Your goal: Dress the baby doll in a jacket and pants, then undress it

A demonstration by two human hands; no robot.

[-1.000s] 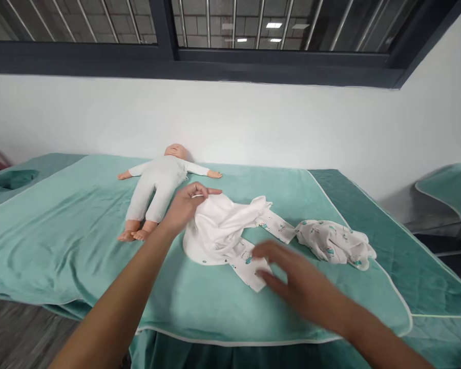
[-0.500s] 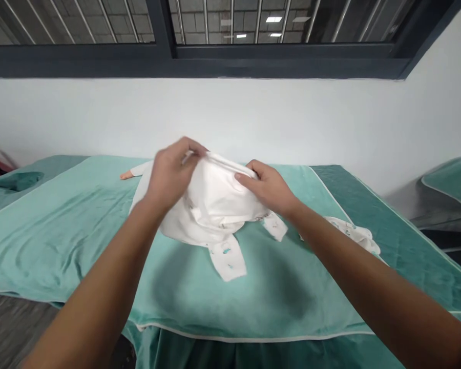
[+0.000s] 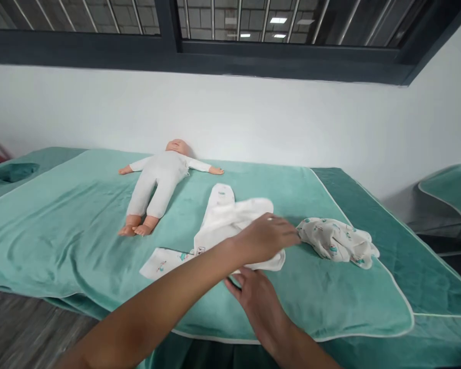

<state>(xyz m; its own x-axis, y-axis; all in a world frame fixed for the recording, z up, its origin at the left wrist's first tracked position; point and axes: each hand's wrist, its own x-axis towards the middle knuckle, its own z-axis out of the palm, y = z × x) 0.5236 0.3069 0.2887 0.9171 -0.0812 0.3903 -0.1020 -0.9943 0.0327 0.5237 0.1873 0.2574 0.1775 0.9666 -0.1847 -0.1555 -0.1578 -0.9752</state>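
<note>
A white baby top (image 3: 217,230) with small green prints on its sleeves lies on the green blanket. One sleeve points toward the wall, another to the left. My left hand (image 3: 267,238) reaches across over the top's right part, fingers stretched out to the right, with nothing visible in them. Below it, my right hand (image 3: 255,294) is at the top's near edge. Its thumb is spread from the fingers, whose tips are partly hidden beside my left forearm. Just beyond my left fingertips lies a crumpled printed cloth garment (image 3: 336,241).
A baby doll (image 3: 159,177) in a white body lies on its back at the rear left, head toward the wall. The green blanket (image 3: 72,220) covers the bed. A dark-framed window (image 3: 230,56) with bars runs above the white wall.
The white top was held up between both hands and now lies on the blanket. My left hand has moved right and down, my right hand down, so the arms overlap. The doll is uncovered.
</note>
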